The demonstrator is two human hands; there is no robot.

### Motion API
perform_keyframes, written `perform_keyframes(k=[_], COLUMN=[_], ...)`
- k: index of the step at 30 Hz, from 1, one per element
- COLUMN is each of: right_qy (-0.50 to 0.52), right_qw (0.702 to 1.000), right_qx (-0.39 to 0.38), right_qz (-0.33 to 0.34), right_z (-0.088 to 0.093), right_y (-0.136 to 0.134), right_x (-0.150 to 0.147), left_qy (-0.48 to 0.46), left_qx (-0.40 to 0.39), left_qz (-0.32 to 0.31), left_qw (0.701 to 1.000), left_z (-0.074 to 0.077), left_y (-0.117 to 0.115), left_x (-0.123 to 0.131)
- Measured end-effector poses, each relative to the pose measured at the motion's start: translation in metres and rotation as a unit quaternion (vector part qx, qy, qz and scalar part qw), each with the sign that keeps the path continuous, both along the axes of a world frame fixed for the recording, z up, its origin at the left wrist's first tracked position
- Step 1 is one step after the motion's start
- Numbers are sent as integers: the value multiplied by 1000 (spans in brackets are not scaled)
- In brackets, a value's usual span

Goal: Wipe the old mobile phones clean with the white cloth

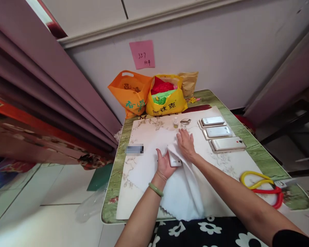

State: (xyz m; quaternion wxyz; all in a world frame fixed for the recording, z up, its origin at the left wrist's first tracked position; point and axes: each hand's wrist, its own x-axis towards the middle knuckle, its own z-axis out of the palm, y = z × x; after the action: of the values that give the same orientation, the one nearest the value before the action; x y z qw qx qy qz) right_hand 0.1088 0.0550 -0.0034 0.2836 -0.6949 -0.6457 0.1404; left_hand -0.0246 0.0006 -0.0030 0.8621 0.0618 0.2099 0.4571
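Note:
My left hand [164, 165], with a green bangle on its wrist, grips a white phone [175, 160] that is partly wrapped in a white cloth [181, 190]. My right hand [185, 143] lies flat, fingers stretched out, on the cloth just above the phone. The cloth spreads over a pale flowered mat [144, 132] on the green table [249, 128]. Three more phones [228, 144] lie in a column to the right of my right hand.
A small bottle [175, 122] and a small round metal object [185, 121] sit behind my hands. Orange [130, 91] and yellow [166, 96] bags stand at the far edge by the wall. Yellow and red cables [262, 187] lie at the right front. A blurred object [134, 149] rests left.

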Motion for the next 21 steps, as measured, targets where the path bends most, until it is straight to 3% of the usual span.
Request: perform_keyframes(k=[2, 6, 14, 17, 21], right_qy=[28, 12, -83, -112, -121], right_qw=[998, 992, 975, 959, 924], right_qx=[54, 103, 15, -5, -1], right_qz=[-14, 76, 206, 259, 363], right_z=[-1, 6, 18, 18, 22], right_y=[-6, -19, -38, -51, -71], right_x=[13, 19, -38, -39, -27], left_qy=[-1, -3, 9, -4, 28], left_qx=[-8, -7, -10, 16, 14], left_qz=[7, 6, -4, -1, 25], left_qw=[1000, 1000, 1000, 1000, 999], left_z=[-1, -4, 2, 0, -14], left_y=[1, 4, 0, -2, -4], left_x=[0, 1, -1, -3, -5])
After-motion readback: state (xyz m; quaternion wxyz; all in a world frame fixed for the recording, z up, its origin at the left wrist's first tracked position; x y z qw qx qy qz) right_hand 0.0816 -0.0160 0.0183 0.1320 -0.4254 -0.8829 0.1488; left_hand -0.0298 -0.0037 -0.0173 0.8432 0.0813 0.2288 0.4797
